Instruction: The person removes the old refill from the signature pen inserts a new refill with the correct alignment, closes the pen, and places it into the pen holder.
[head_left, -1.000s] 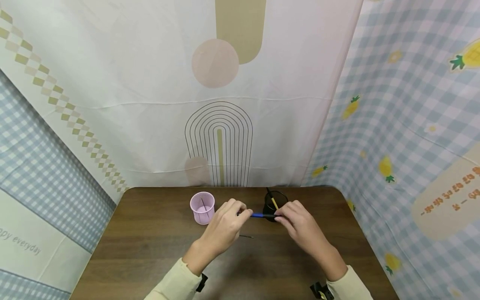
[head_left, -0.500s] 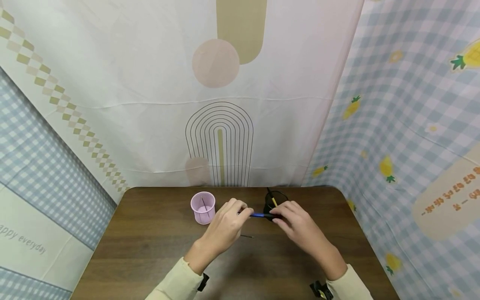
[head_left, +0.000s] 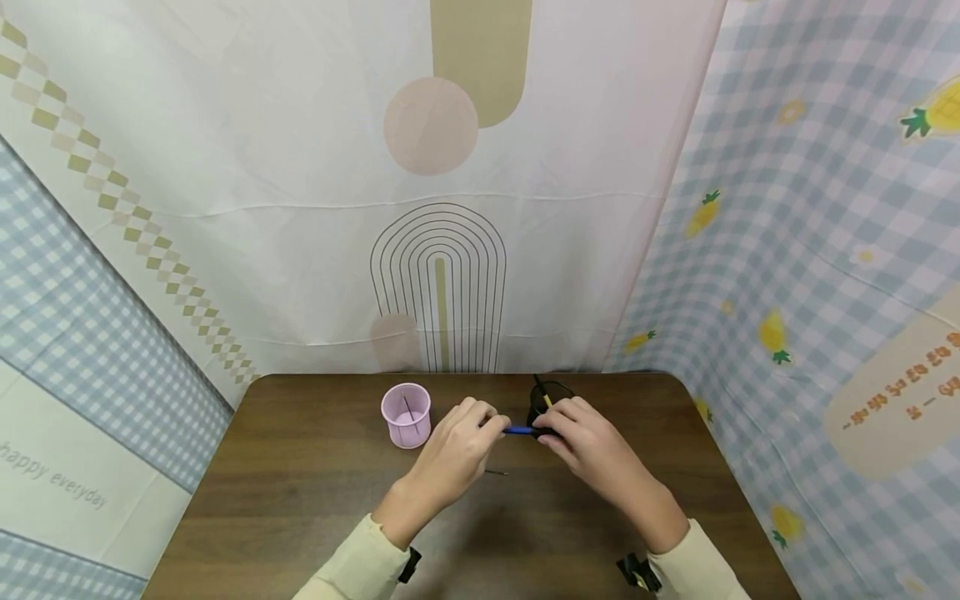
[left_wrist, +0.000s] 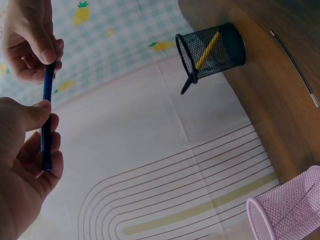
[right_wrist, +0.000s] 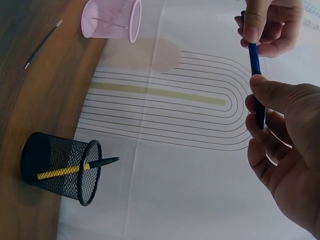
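A blue pen with a black front section [head_left: 519, 430] is held level above the table between both hands. My left hand [head_left: 453, 454] grips its blue end, thumb against curled fingers, as the left wrist view shows. At the black end, my right hand [head_left: 592, 437] pinches the pen between thumb and fingers. Below the hands, a thin pen refill [left_wrist: 295, 65] lies on the table. Behind my right hand stands a black mesh pen cup [left_wrist: 235, 45], with a yellow-and-black pen [right_wrist: 60, 172] leaning in it. The pen's covered ends are partly hidden by fingers.
A pink mesh pen cup [head_left: 406, 435] stands to the left of my left hand, with a thin refill-like stick inside. The brown wooden table [head_left: 300, 483] ends at a white patterned cloth [head_left: 315, 275] behind; a blue checked cloth [head_left: 750, 275] hangs on the right.
My right hand has shifted slightly left along the pen's black section, and my left hand slightly right. The gap between the hands is smaller. Both cups stay put.
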